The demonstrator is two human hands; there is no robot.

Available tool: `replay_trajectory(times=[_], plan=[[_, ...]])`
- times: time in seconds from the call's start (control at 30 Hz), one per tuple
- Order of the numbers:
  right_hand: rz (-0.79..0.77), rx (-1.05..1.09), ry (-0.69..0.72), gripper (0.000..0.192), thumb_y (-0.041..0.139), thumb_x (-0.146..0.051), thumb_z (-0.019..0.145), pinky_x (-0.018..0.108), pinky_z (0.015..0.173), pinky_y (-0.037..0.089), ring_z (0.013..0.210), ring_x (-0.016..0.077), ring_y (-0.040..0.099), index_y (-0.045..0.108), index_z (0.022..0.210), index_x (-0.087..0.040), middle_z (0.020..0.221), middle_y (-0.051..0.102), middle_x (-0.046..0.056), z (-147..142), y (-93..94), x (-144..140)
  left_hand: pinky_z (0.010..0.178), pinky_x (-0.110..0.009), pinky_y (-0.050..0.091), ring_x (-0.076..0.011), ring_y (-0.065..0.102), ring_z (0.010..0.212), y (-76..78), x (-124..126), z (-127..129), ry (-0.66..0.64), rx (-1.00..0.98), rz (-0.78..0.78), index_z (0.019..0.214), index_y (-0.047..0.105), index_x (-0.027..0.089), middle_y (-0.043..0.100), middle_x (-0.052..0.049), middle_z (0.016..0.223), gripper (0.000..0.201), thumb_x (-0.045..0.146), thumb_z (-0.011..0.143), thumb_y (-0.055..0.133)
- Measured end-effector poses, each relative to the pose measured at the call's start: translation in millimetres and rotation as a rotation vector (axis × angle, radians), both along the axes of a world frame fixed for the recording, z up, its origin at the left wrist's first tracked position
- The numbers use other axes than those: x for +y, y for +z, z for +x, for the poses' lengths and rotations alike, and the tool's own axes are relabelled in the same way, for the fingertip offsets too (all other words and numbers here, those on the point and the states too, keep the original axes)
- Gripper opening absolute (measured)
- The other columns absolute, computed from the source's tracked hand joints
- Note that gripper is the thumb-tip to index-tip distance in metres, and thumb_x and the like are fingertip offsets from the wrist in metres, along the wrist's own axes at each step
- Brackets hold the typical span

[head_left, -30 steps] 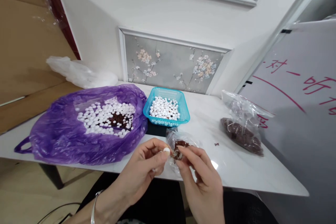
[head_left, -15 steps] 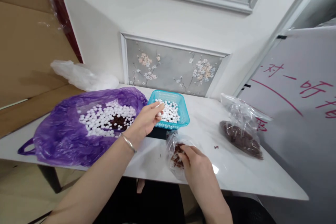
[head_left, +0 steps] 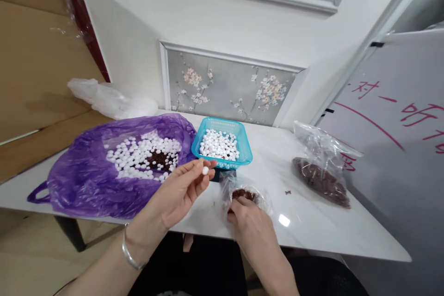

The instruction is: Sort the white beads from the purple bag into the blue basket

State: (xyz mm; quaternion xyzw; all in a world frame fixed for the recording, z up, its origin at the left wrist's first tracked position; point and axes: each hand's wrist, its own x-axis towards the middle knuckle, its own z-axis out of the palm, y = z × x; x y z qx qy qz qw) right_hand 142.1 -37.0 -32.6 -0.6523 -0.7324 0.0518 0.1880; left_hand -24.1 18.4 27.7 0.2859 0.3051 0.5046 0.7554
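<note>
My left hand (head_left: 180, 189) pinches a small white bead (head_left: 205, 170) between thumb and fingertips, raised just in front of the blue basket (head_left: 243, 159), which is full of white beads. My right hand (head_left: 248, 222) rests on the table with its fingers inside a small clear bag (head_left: 258, 192) of dark red-brown bits; whether it grips any bit is hidden. A silver bangle sits on my left wrist.
A purple plastic bag (head_left: 79, 180) holding white beads and some brown bits lies at the left. At the right lies a second clear bag of brown bits (head_left: 321, 178). One loose brown bit (head_left: 287, 191) lies on the white table (head_left: 329, 226). A whiteboard (head_left: 391, 148) stands at the right.
My left hand went from the small bag to the blue basket, then drew back toward me with a white bead. My right hand lowered into the small clear bag.
</note>
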Motion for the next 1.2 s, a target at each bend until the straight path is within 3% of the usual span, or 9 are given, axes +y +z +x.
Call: replay_trajectory(times=[0.2, 0.33, 0.53, 0.73, 0.87, 1.03, 1.2], plan=[[0.09, 0.193, -0.029, 0.025, 0.043, -0.01, 0.09, 0.029, 0.057, 0.043, 0.067, 0.0199, 0.063, 0.065, 0.084, -0.02, 0.084, 0.066, 0.006, 5, -2.1, 2, 0.065, -0.008, 0.057, -0.0053, 0.066, 0.065, -8.1, -21, 6, -0.089, 0.037, -0.057, 0.081, 0.076, 0.008, 0.072, -0.006, 0.078, 0.022, 0.02, 0.091, 0.061], [0.141, 0.385, -0.079, 0.027, 0.038, -0.013, 0.093, 0.03, 0.065, 0.05, 0.072, 0.0184, 0.064, 0.065, 0.095, -0.019, 0.088, 0.068, 0.007, 14, -0.9, 2, 0.074, -0.009, 0.055, -0.0078, 0.068, 0.076, -10.2, -29, 8, -0.134, 0.102, -0.014, 0.089, 0.078, 0.01, 0.076, -0.006, 0.084, 0.012, 0.017, 0.079, 0.075], [0.177, 0.582, -0.11, 0.02, 0.049, -0.017, 0.089, 0.033, 0.075, 0.052, 0.082, 0.0204, 0.066, 0.069, 0.091, -0.021, 0.094, 0.07, 0.006, 20, 6.4, -3, 0.076, -0.012, 0.054, -0.0101, 0.069, 0.082, -15.4, -34, 12, -0.172, 0.128, 0.022, 0.087, 0.078, 0.015, 0.076, -0.004, 0.085, 0.016, 0.02, 0.072, 0.081], [0.159, 0.812, -0.08, 0.008, 0.055, -0.021, 0.09, 0.028, 0.068, 0.055, 0.074, 0.0172, 0.068, 0.063, 0.09, -0.021, 0.082, 0.071, 0.002, 20, 5.2, -11, 0.063, -0.012, 0.051, -0.0068, 0.063, 0.066, -17.4, -34, 18, -0.207, 0.157, 0.049, 0.082, 0.074, 0.015, 0.07, -0.001, 0.071, 0.011, 0.025, 0.078, 0.076], [0.135, 1.0, -0.025, 0.005, 0.061, -0.024, 0.088, 0.028, 0.071, 0.054, 0.076, 0.0169, 0.067, 0.064, 0.09, -0.021, 0.083, 0.071, 0.002, 21, 4.4, -14, 0.066, -0.014, 0.051, -0.0077, 0.063, 0.068, -20.1, -35, 21, -0.208, 0.156, 0.055, 0.082, 0.075, 0.015, 0.069, -0.001, 0.073, 0.012, 0.025, 0.077, 0.077], [0.151, 1.014, -0.065, 0.007, 0.061, -0.024, 0.088, 0.03, 0.074, 0.055, 0.083, 0.0184, 0.068, 0.065, 0.093, -0.022, 0.09, 0.072, 0.002, 21, 2.3, -12, 0.067, -0.014, 0.051, -0.0081, 0.063, 0.07, -23.3, -35, 21, -0.226, 0.166, 0.059, 0.082, 0.075, 0.015, 0.068, -0.001, 0.076, 0.011, 0.024, 0.076, 0.077], [0.176, 0.888, -0.139, 0.009, 0.062, -0.024, 0.087, 0.031, 0.074, 0.054, 0.083, 0.0187, 0.069, 0.069, 0.092, -0.023, 0.092, 0.074, 0.002, 20, 1.0, -11, 0.067, -0.014, 0.051, -0.0074, 0.063, 0.07, -24.6, -36, 20, -0.229, 0.174, 0.067, 0.082, 0.074, 0.015, 0.067, 0.0, 0.077, 0.01, 0.024, 0.078, 0.076]])
